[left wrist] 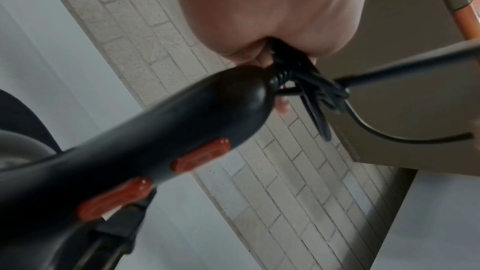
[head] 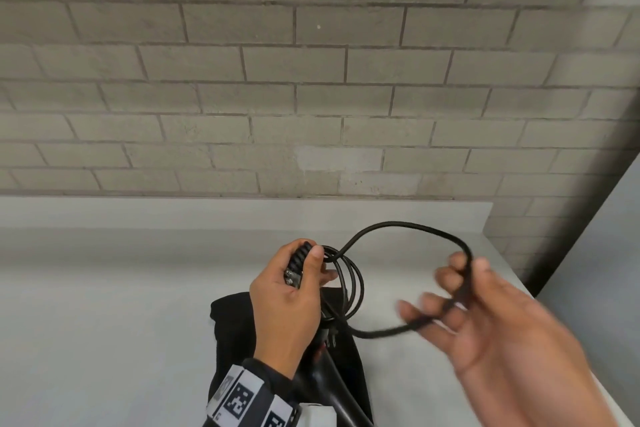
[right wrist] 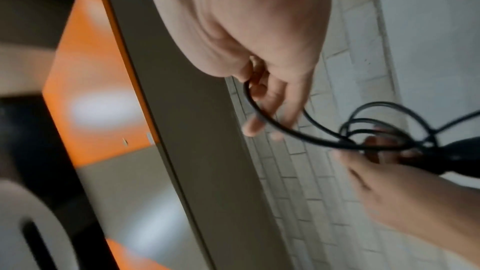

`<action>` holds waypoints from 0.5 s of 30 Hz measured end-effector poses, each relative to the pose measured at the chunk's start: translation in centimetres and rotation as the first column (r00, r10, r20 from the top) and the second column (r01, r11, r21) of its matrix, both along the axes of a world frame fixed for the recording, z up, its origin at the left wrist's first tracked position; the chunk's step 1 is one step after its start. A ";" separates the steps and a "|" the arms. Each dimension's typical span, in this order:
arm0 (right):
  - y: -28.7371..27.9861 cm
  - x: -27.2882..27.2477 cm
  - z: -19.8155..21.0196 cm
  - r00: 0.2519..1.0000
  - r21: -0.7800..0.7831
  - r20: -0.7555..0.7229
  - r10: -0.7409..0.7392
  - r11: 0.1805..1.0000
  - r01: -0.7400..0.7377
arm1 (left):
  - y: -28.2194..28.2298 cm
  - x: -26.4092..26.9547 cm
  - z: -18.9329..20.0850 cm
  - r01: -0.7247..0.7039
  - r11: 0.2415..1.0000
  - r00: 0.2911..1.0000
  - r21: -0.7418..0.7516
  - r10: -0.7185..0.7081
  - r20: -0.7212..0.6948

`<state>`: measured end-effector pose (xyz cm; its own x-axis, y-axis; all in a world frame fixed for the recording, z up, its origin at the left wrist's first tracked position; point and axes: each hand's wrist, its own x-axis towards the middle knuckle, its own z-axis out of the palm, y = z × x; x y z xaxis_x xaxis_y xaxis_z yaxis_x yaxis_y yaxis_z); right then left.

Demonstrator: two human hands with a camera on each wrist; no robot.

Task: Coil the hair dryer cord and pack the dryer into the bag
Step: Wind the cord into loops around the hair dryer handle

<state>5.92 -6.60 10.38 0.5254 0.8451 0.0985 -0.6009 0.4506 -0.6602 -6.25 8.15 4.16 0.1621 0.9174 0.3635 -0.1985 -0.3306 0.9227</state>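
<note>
Hair dryer cord (head: 408, 226) partly coiled: loops clamped in left hand (head: 287, 302), open loop pinched by right hand (head: 485, 319), above black bag (head: 349, 347).

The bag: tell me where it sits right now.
In the head view the black bag lies on the grey counter, bottom centre, under the left hand and the hair dryer.

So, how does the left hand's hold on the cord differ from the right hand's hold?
The left hand grips several finished small coils together with the ribbed end of the dryer handle; the right hand holds a single cord strand. The left hand's fingers are curled tight; the right hand's fingers are looser and spread. The left hand looks sharp, the right hand blurred. Both hold the same black cord above the bag.
</note>
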 end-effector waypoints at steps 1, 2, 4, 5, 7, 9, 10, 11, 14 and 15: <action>-0.8 1.0 0.7 0.981 0.084 -0.112 0.157 0.985 -0.149 | 0.1 -0.1 -0.1 -0.003 1.000 1.000 0.011 0.003 -0.008; -1.2 2.0 0.7 0.958 0.051 -0.190 0.216 0.976 -0.210 | 0.1 -0.2 -0.1 -0.004 1.000 1.000 0.024 0.005 -0.022; -3.9 4.4 -0.5 0.993 -0.161 -0.067 0.092 0.982 -0.102 | 0.0 -0.2 0.0 -0.002 0.999 0.999 0.042 0.005 -0.052; -4.8 6.3 -2.2 0.989 -0.131 0.011 0.146 0.981 -0.143 | -0.1 -0.2 0.1 0.002 0.999 0.998 0.040 0.001 -0.064; -6.0 7.1 -3.1 0.994 -0.166 0.080 0.070 0.985 -0.057 | -0.4 -0.2 0.4 0.006 1.000 0.997 0.018 -0.005 -0.077; -6.1 6.5 -3.4 0.987 -0.250 0.134 -0.087 0.961 0.118 | -0.5 -0.2 0.6 -0.003 1.000 0.997 -0.012 0.002 -0.078; -5.4 7.3 -2.8 0.984 -0.305 0.159 -0.074 0.945 0.120 | -0.5 -0.2 0.7 -0.008 1.000 0.997 -0.018 0.006 -0.081; -4.9 7.3 -3.2 0.964 -0.432 0.208 -0.164 0.869 0.242 | -0.6 -0.1 0.7 -0.012 1.000 0.996 -0.017 0.010 -0.091; -4.2 4.8 -4.6 0.741 -0.475 0.554 -0.379 0.587 0.656 | -0.6 0.2 0.7 -0.020 1.000 0.992 -0.010 0.018 -0.124; -3.7 4.0 -5.3 0.648 -0.428 0.666 -0.370 0.522 0.738 | -0.6 0.3 0.7 -0.024 1.000 0.991 -0.009 0.022 -0.130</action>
<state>9.94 -10.31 5.10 0.9452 0.3227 0.0487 0.0684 -0.0501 -0.9964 -5.92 7.51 4.86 0.1863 0.9249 0.3313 -0.0688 -0.3241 0.9435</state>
